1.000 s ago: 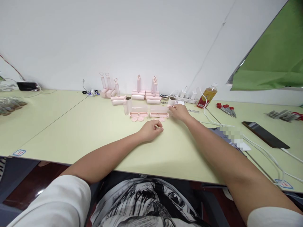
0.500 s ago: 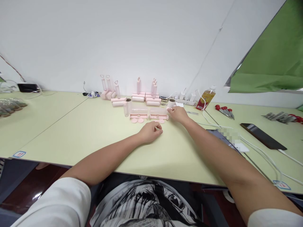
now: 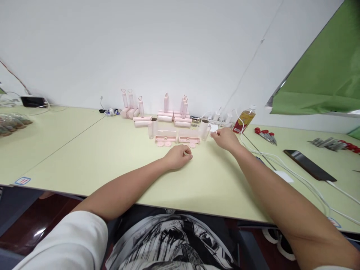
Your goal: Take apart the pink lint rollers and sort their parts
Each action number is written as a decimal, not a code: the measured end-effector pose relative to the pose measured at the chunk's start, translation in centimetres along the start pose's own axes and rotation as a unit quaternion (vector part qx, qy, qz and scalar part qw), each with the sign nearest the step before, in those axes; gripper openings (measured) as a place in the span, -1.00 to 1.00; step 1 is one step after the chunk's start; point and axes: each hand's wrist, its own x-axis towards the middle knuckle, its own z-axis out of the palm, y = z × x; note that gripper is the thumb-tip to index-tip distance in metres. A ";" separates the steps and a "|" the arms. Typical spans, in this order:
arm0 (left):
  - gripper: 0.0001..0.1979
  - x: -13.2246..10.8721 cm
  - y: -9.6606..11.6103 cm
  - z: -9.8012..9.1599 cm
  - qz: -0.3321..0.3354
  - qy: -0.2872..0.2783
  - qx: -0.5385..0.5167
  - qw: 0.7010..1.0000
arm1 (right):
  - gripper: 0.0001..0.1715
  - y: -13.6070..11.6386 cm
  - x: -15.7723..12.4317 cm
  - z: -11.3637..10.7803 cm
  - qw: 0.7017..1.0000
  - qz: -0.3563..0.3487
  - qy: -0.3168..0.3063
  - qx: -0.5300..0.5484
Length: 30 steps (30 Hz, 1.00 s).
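Observation:
My left hand (image 3: pixel 178 156) rests on the table, fingers loosely curled, with a gap between thumb and index finger and nothing visible in it. My right hand (image 3: pixel 226 139) is just right of an upright white paper roll (image 3: pixel 204 127), its fingers drawn together; I cannot make out anything in them. A small clear tube (image 3: pixel 207 133) stands against that roll. Two pink trough-shaped cases (image 3: pixel 165 139) lie open in front of clear covers (image 3: pixel 189 133). Pink discs (image 3: pixel 168 143) lie before them. Another roll (image 3: pixel 154 122) and clear tube (image 3: pixel 151 130) stand at left.
Pink roller pieces (image 3: pixel 182 123) and upright pink handles (image 3: pixel 141 108) line the wall. Toward the right are a drink bottle (image 3: pixel 244 120), a power strip (image 3: pixel 222 123), white cables (image 3: pixel 303 176), red-handled tools (image 3: pixel 264 135) and a phone (image 3: pixel 309 165).
My right hand has moved right, away from the right-hand paper roll, and the small clear tube beside that roll is now in plain view. My left hand has hardly moved.

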 end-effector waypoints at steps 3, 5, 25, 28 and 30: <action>-0.84 0.0 0.1 0.0 -0.001 -0.004 0.004 1.000 | -0.68 0.4 -0.4 0.7 0.996 0.028 -0.083 -0.012; -0.84 0.0 0.1 -0.1 -0.004 -0.012 0.012 1.000 | -0.72 0.2 -0.4 1.4 0.994 0.021 -0.110 -0.009; -0.54 -0.1 -3.3 -10.6 -0.251 -0.148 0.287 0.913 | -0.68 -1.9 -2.0 2.1 0.996 0.020 -0.063 0.062; -0.44 0.1 -3.7 -10.4 -0.261 -0.143 0.304 0.905 | -0.67 -3.1 -2.8 2.4 0.996 -0.037 -0.059 0.064; -0.45 0.4 -3.7 -9.9 -0.258 -0.136 0.314 0.903 | -0.67 -4.3 -3.6 2.9 0.988 -0.113 -0.066 0.085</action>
